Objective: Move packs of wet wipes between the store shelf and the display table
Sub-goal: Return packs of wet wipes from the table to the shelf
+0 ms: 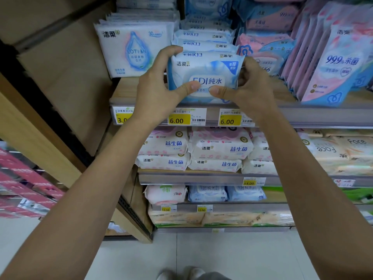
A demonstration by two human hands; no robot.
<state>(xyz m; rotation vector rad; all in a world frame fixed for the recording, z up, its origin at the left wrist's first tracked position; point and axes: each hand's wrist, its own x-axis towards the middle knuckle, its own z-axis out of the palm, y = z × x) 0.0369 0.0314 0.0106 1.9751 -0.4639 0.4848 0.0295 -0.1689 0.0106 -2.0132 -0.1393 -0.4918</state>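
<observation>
A blue and white wet wipes pack [205,75] marked EDI stands at the front of the upper shelf [314,114]. My left hand [159,91] grips its left side, thumb on the front, fingers curled over the top corner. My right hand [248,89] grips its right side, thumb on the lower front. Behind it several identical packs [203,40] lie in a row going back on the shelf. The display table is out of view.
White lotion tissue packs [133,49] stand to the left, pink and blue packs [333,63] to the right. Lower shelves hold white packs [220,148] and blue packs [207,194]. A wooden shelf side panel [66,85] is at left. Pale floor [201,251] lies below.
</observation>
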